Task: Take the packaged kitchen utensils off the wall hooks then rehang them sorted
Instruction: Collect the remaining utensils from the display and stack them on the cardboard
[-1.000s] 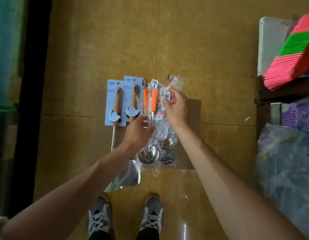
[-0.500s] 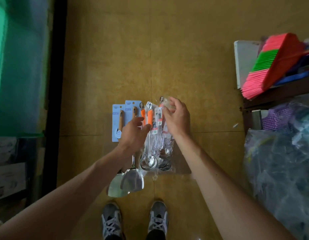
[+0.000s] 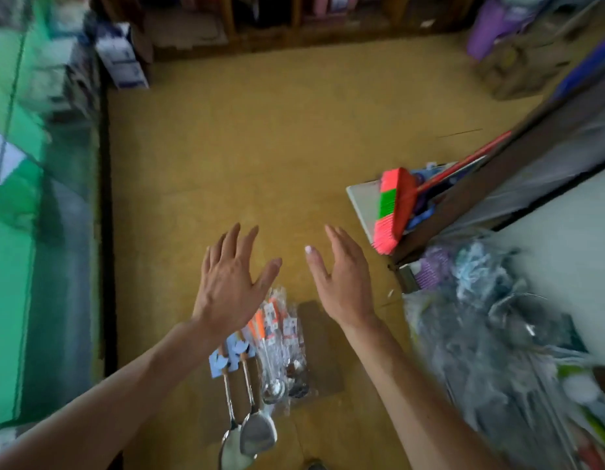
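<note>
Your left hand [image 3: 231, 283] and right hand [image 3: 343, 283] hover with fingers spread, holding nothing, above packaged utensils [image 3: 274, 340] lying side by side on the yellow floor [image 3: 260, 147]; pink-green broom [image 3: 391, 210] at right.

Bare floor [image 3: 294, 147] ahead; packaged utensils [image 3: 277, 337] underneath; broom [image 3: 392, 212], bags [image 3: 480, 351] crowd right.

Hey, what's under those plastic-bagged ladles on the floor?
A flat brown board lies under the bagged ladles, its right part bare. How far it runs left is covered by them and the carded spatulas.
</note>
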A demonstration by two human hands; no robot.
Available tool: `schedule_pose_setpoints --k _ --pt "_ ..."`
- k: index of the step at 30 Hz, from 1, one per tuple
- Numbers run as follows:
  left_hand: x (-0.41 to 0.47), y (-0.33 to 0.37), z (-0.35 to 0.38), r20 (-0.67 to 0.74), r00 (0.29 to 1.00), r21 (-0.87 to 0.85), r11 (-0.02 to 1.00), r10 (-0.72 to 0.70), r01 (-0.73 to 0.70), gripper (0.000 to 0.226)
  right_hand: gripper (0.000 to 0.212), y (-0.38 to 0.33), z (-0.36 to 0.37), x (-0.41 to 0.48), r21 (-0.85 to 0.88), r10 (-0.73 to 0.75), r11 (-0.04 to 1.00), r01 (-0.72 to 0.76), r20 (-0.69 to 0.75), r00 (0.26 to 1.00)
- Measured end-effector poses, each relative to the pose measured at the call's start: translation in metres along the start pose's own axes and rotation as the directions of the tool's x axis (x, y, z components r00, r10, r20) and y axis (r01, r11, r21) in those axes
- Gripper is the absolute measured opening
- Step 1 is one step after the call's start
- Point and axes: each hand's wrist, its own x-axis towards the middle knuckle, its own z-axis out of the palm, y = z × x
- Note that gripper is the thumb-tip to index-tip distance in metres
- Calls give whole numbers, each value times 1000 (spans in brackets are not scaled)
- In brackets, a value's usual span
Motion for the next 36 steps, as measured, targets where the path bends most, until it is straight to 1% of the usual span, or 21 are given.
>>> schedule_pose_setpoints --k 2,4,7,11,16,19,22,24,27,30,34,36 --pt "0 29 -20 -13 990 111 985 138 -135 77 71 -2 -40 -11 -92 -11 996 5 -68 998" --pt "0 63 -36 0 969 188 952 246 -241 78 72 1 -83 -24 -181 -22 983 -4 -141 990" --pt "-6 122 -54 27 923 246 892 384 -379 76 74 12 -146 -52 -256 21 963 -85 -243 970" --pt "-34 208 -59 75 822 253 786 565 -564 76 73 31 -235 -109 -339 106 909 -244 -378 920" --pt "-97 329 -43 95 674 218 645 733 -732 76 70 74 -342 -209 -414 211 791 -451 -507 836" --pt "-149 396 -37 129 595 187 569 794 -800 76 70 101 -392 -279 -386 284 736 -556 -570 771" --pt "-194 449 -25 130 505 179 481 853 -858 76 71 124 -430 -342 -349 336 697 -626 -613 715" --pt "-225 482 -12 131 464 178 440 876 -880 76 70 141 -452 -383 -336 354 673 -659 -636 685" --pt "-278 528 13 173 410 162 385 895 -909 80 70 165 -480 -445 -297 391 637 -711 -671 630" --pt "-339 571 37 203 323 87 312 924 -946 80 71 189 -505 -507 -239 431 596 -767 -710 557" --pt "-420 624 65 208 212 60 203 955 -977 82 73 218 -540 -588 -161 480 560 -813 -736 477" --pt "-458 648 79 216 164 44 158 962 -986 81 72 231 -555 -625 -141 481 534 -834 -760 437"
